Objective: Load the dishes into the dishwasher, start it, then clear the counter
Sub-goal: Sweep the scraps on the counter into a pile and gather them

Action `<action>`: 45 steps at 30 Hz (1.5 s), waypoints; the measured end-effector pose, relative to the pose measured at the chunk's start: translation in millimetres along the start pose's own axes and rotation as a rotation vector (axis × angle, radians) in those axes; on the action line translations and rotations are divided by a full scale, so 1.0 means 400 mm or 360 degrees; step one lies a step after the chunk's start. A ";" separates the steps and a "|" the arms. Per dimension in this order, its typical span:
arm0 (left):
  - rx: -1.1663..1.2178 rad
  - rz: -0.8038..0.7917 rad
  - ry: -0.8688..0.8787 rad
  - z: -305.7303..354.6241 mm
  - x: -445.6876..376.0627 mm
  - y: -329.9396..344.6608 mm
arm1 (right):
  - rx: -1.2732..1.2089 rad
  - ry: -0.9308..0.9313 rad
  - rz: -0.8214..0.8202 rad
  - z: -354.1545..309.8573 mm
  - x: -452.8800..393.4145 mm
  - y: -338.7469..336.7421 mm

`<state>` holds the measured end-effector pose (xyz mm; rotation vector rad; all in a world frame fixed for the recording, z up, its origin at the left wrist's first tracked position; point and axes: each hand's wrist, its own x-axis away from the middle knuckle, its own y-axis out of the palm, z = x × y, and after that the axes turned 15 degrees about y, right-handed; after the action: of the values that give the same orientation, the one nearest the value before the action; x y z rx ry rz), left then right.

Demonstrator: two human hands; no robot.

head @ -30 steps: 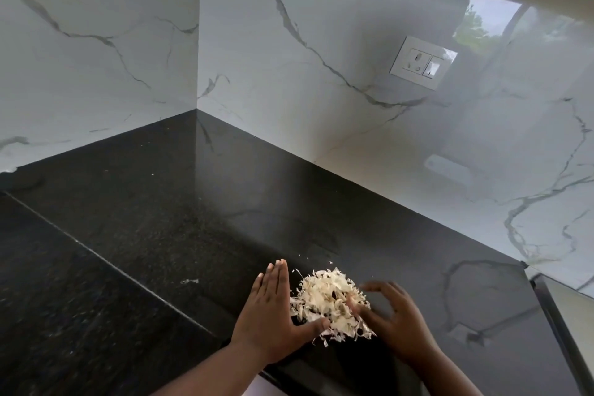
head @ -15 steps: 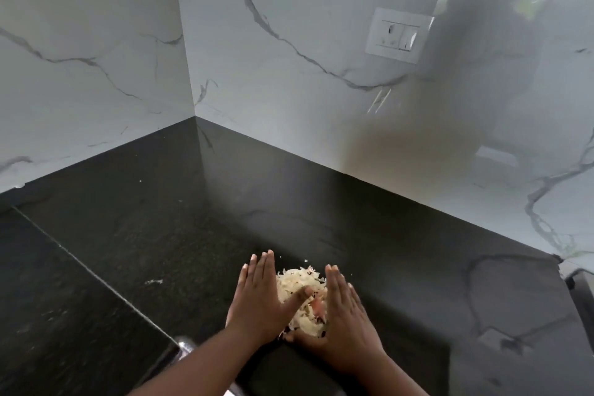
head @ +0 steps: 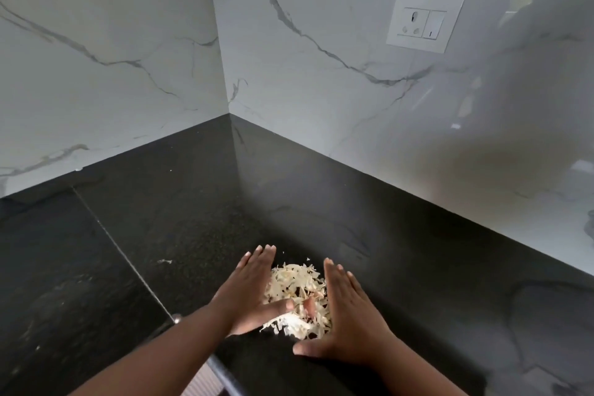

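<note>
Two hands — left hand [head: 247,294], right hand [head: 348,321]. One pile of peel scraps [head: 297,297]; one stray scrap [head: 164,261]. One counter [head: 321,202] — one wall socket [head: 424,22].

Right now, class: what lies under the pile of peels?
The pile of peels rests on the black counter, between the left hand and right hand. Anything beneath is covered.

Black speckled surface [head: 199,228] — pale cream peelings [head: 297,286] on it; white marble walls [head: 106,51] with grey veins, a white socket plate [head: 424,22] at two o'clock.
</note>
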<state>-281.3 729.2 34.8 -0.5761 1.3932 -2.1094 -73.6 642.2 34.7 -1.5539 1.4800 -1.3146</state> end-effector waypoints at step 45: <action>0.0367 0.0187 -0.0132 0.168 0.007 0.080 | -0.0102 -0.0217 -0.0125 -0.044 -0.016 0.041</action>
<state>-235.5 670.5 30.4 -0.4711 1.0926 -2.0895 -95.1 648.9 23.6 -1.7231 1.4009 -1.1895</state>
